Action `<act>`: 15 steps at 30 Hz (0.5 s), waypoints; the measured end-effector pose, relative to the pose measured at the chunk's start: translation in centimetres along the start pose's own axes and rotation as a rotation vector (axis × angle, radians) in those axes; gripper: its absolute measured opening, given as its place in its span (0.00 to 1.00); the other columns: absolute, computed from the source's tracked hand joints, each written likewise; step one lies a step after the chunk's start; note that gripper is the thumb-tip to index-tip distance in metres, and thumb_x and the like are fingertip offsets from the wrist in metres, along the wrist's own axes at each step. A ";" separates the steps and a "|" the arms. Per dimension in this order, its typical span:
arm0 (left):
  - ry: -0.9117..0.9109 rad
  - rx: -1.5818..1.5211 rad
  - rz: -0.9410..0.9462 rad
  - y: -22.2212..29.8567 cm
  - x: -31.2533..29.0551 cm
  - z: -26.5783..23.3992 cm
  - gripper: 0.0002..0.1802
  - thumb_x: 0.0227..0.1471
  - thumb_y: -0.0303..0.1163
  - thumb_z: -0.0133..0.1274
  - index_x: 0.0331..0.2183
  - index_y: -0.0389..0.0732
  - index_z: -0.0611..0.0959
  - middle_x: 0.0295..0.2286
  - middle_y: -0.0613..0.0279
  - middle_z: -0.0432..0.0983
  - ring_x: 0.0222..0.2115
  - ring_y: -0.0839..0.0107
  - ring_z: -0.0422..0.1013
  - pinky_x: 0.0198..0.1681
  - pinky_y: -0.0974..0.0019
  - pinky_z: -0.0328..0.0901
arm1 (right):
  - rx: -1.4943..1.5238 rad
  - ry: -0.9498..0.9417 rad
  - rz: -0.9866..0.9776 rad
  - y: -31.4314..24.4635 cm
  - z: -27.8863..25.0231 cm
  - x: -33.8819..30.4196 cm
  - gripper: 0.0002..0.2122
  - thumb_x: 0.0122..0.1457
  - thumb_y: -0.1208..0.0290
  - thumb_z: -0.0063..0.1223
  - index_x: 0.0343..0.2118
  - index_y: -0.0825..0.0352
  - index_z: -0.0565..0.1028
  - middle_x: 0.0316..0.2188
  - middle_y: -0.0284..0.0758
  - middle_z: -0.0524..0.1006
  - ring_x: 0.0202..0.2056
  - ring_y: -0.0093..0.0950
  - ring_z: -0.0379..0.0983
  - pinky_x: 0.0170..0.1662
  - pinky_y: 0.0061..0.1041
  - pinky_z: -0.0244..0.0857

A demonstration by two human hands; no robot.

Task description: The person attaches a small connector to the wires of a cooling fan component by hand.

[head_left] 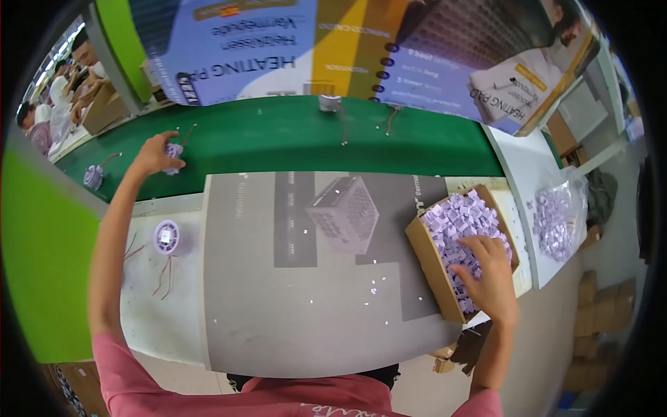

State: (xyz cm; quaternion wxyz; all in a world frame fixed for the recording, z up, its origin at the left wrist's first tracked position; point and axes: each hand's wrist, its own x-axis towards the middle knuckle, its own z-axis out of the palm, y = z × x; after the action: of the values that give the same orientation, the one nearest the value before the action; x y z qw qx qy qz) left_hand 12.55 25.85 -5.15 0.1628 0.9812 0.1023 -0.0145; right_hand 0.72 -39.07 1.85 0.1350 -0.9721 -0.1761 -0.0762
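My left hand (154, 154) reaches out over the green conveyor belt, its thumb and fingers curled around a small lavender plastic part (174, 151) with thin wires. My right hand (490, 275) is over a cardboard box (432, 268) heaped with small lavender plastic pieces (464, 217). Its thumb and fingers are apart and touch the heap; no piece shows clearly between them. On the white tabletop, below my left hand, a round lavender wheel-shaped part (166, 238) lies with thin reddish wires trailing toward me.
A grey printed cardboard sheet (278, 313) with scattered white bits covers the table's middle. More wired parts (329, 104) sit on the belt (264, 139). A large printed carton panel (347, 48) stands behind. A clear bag of lavender pieces (556, 222) lies right. People work far left.
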 end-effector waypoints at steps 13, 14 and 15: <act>0.463 0.496 0.833 27.6 10.8 8.7 0.24 0.47 0.35 0.61 0.48 0.43 0.78 0.38 0.53 0.79 0.39 0.56 0.77 0.43 0.56 0.71 | -0.104 0.078 0.079 0.4 3.0 0.8 0.26 0.45 0.83 0.63 0.49 0.64 0.70 0.35 0.37 0.76 0.40 0.38 0.69 0.49 0.36 0.56; 0.360 0.425 0.837 28.5 12.0 9.8 0.25 0.45 0.32 0.63 0.48 0.44 0.78 0.37 0.53 0.80 0.38 0.56 0.77 0.42 0.56 0.72 | -0.066 0.061 0.113 0.3 3.2 0.9 0.27 0.45 0.83 0.64 0.50 0.64 0.68 0.35 0.37 0.76 0.41 0.37 0.69 0.50 0.36 0.55; 0.366 0.378 0.886 28.6 13.2 11.1 0.25 0.45 0.31 0.62 0.48 0.45 0.78 0.35 0.56 0.80 0.36 0.57 0.78 0.39 0.56 0.73 | -0.039 0.056 0.137 0.6 3.4 0.7 0.29 0.45 0.83 0.63 0.52 0.64 0.66 0.35 0.36 0.76 0.42 0.36 0.69 0.53 0.36 0.53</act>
State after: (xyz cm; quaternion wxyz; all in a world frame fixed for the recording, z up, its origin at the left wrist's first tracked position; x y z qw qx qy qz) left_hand 31.44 -1.65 -7.42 -0.0476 0.9291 -0.3009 0.2096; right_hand 1.91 -38.37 -1.38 0.1259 -0.9818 -0.1038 -0.0974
